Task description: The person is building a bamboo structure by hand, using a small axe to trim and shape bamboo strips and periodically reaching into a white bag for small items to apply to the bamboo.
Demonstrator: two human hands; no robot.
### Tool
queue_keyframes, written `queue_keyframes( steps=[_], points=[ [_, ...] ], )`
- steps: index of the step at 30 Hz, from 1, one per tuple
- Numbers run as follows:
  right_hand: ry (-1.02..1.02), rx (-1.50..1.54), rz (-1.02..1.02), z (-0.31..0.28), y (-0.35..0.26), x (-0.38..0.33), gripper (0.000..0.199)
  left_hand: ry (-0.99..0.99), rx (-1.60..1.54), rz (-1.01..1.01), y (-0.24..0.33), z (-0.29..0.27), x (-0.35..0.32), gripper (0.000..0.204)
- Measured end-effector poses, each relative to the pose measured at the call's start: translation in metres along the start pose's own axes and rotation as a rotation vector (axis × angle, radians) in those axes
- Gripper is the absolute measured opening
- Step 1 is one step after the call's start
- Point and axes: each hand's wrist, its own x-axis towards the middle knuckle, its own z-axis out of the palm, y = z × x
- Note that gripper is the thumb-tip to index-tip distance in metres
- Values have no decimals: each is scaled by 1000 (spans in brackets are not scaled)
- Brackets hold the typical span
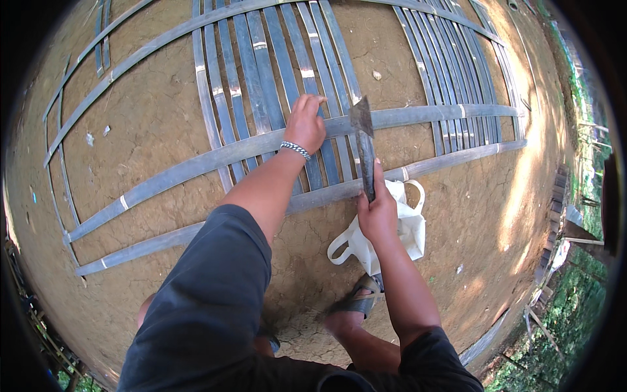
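My left hand (307, 122), with a chain bracelet at the wrist, is closed above the upper crosswise bamboo strip (225, 153). Whatever its fingers hold, if anything, is too small or hidden to make out. In my right hand (379, 215) is a machete (363, 134), its broad angled tip pointing away from me. The blade passes over the crosswise strips, to the right of my left hand. Several lengthwise bamboo slats (264, 85), dark with pale joints, lie side by side under the hands and cross these strips.
A white bag (410, 228) with loop handles sits on the bare soil (150, 137) beside my right forearm. Farther right lies a second group of narrow slats (450, 72). A sandalled foot (359, 300) is just below the bag. Greenery and boards line the right edge.
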Motion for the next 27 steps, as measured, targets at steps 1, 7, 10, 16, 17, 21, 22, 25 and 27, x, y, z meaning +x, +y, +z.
queue_keyframes(
  steps=[1,7,10,16,17,21,22,25,27],
  points=[
    [44,15,-19,-3,-3,-4,74,-8,-2,-2,1,0,-3,43],
    [346,94,-363,23,8,-4,75,1,-31,-5,0,0,-2,44],
    [33,-34,-38,34,16,-1,75,-4,-22,15,1,-2,-1,44],
    [274,170,-260,37,13,-18,69,4,-26,14,-2,-2,-3,44],
    [317,210,-317,39,15,-21,68,7,-33,7,-2,-2,-3,44],
    [68,25,-16,48,26,-14,78,-4,-39,1,3,-1,-1,44],
    [-76,48,112,47,23,-2,78,-10,-28,4,2,-3,-1,44],
    [24,83,10,35,10,-9,76,-30,-36,-6,2,-3,-6,43],
    [192,141,-161,41,13,-9,75,-13,-26,1,-1,-3,-4,43]
  ],
)
